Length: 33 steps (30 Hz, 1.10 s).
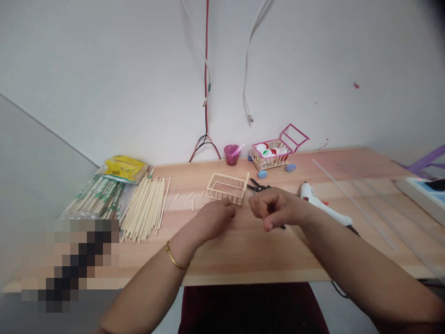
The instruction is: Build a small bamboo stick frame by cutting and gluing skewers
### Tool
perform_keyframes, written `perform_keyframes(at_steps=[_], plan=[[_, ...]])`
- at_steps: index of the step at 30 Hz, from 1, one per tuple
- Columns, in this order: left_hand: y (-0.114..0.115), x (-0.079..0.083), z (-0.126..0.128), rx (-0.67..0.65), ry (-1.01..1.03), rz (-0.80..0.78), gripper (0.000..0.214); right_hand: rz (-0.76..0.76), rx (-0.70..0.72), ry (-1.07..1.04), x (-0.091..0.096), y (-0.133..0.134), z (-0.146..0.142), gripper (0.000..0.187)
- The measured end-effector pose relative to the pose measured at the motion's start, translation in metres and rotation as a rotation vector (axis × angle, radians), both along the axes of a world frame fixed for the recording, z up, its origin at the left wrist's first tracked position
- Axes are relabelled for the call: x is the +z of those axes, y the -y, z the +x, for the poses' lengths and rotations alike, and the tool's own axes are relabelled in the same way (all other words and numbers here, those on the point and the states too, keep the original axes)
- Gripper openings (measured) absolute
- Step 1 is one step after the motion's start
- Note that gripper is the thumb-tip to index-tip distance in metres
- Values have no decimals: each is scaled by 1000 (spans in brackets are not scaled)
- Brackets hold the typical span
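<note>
A small open basket frame of pale wooden sticks sits on the table, with a short stick standing up at its right end. My left hand, with a gold bangle on the wrist, is at the frame's near side. Its fingers are curled together; whatever is in them is hidden. Just right of the frame, my right hand is raised with fingers bent inward and thumb below. Anything between those fingers cannot be made out. Black-handled pliers lie behind the right hand, partly covered by it.
Bare sticks, wrapped bundles and a yellow packet lie left. Small cut pieces are scattered nearby. Behind stand a pink cup and a filled stick cart. A white glue gun and clear glue sticks lie right.
</note>
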<state>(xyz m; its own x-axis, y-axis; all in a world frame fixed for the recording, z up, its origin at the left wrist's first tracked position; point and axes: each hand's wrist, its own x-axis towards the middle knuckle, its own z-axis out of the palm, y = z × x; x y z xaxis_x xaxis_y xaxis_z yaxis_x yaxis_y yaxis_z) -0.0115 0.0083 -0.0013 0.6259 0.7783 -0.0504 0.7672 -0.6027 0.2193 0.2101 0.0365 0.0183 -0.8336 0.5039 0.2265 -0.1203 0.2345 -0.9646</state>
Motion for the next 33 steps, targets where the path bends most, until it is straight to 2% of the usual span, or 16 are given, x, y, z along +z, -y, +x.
perform_keyframes(at_steps=[4,7,13,17,21,24,29,33], plan=[[-4,11,-15,14,-44,-8,20,75,62,220,4,4,-5,34],[-9,16,-29,90,-83,7,21,111,163,350,6,7,-10,30],[-18,13,-57,410,-246,102,22,123,320,456,-1,10,-13,22],[-19,18,-61,467,-259,153,23,196,324,486,-5,10,-13,20],[-20,22,-56,456,-127,140,19,255,307,518,-2,10,-14,24],[-24,15,-53,483,-56,160,25,271,305,541,-1,10,-14,25],[-33,-1,-55,522,-92,209,24,276,272,571,-5,11,-15,28],[-33,1,-62,598,-133,234,26,221,293,526,-5,11,-14,22]])
